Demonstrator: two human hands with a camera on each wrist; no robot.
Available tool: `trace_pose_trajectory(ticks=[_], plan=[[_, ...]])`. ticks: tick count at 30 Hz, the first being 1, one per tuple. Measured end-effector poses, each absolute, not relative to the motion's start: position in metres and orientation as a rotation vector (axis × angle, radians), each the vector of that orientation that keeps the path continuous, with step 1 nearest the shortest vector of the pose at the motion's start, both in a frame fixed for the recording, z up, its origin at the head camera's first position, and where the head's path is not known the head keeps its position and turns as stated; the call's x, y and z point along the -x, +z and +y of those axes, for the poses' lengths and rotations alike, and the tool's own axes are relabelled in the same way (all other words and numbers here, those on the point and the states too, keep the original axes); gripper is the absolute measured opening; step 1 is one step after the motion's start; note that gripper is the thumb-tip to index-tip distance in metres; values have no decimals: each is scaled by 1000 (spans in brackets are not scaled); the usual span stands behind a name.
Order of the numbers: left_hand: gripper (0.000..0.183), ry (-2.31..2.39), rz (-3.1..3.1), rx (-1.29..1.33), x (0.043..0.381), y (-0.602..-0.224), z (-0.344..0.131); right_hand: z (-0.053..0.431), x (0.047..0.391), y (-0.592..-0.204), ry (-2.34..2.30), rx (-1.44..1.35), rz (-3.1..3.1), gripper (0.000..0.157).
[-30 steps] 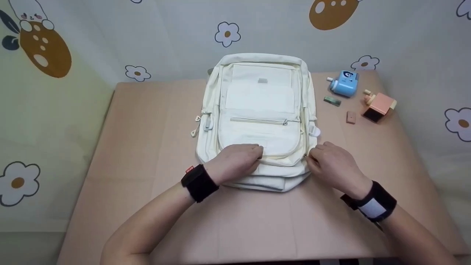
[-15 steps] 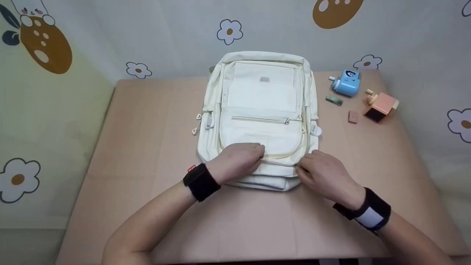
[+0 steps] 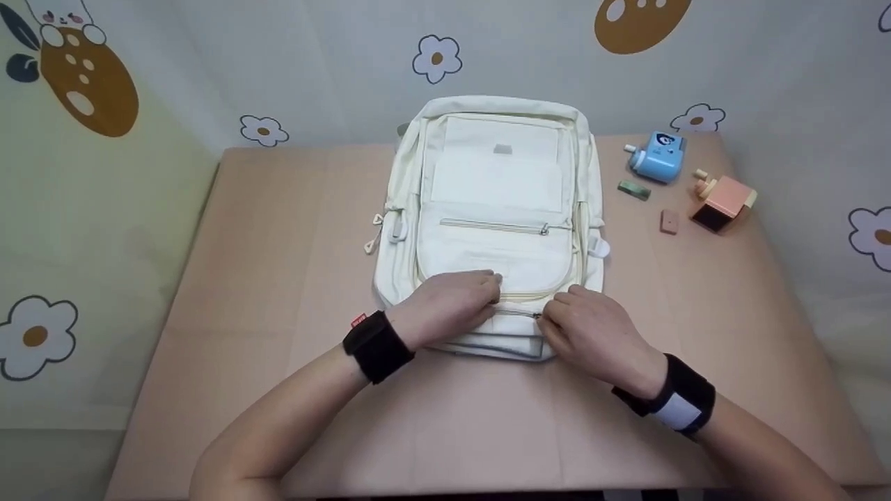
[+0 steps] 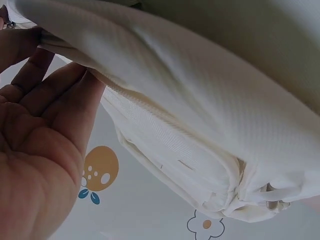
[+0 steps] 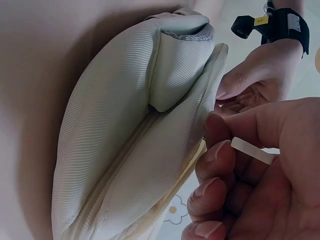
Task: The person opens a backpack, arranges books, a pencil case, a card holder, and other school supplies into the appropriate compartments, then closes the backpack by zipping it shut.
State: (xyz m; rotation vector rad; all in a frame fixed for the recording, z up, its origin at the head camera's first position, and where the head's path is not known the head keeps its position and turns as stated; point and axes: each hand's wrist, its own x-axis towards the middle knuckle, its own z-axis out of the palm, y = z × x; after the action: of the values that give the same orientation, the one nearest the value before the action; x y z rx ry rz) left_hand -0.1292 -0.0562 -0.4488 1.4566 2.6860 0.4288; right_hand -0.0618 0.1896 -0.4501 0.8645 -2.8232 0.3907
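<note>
A cream-white backpack lies front side up on the table. My left hand pinches the fabric edge of its lower front; the left wrist view shows the thumb and fingers on that edge, beside a line of zipper. Close by on the right, my right hand is at the right end of the visible zipper stretch. A pale zipper pull is held in its curled fingers, and the zipper tape runs away below them.
Right of the backpack stand a blue crank sharpener and a pink one. A small green block and a pink block lie near them. Patterned cloth hangs behind the table.
My right hand has moved left along the lower front zipper, from the backpack's right corner toward my left hand. The left hand stays in place on the fabric.
</note>
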Motion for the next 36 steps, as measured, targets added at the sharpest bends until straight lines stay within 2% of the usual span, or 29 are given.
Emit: trace_pose_trajectory(ticks=[21,26,36], plan=[[7,460,2735,-1455,128,-454,-119,195,62,-449,406,-864,-2855,25],[13,448,2782,-1468,128,-457,-120,194,62,-449,402,-864,-2862,24],[13,466,2774,-1403,130,-455,-116,181,61,-446,390,-845,-2813,28]])
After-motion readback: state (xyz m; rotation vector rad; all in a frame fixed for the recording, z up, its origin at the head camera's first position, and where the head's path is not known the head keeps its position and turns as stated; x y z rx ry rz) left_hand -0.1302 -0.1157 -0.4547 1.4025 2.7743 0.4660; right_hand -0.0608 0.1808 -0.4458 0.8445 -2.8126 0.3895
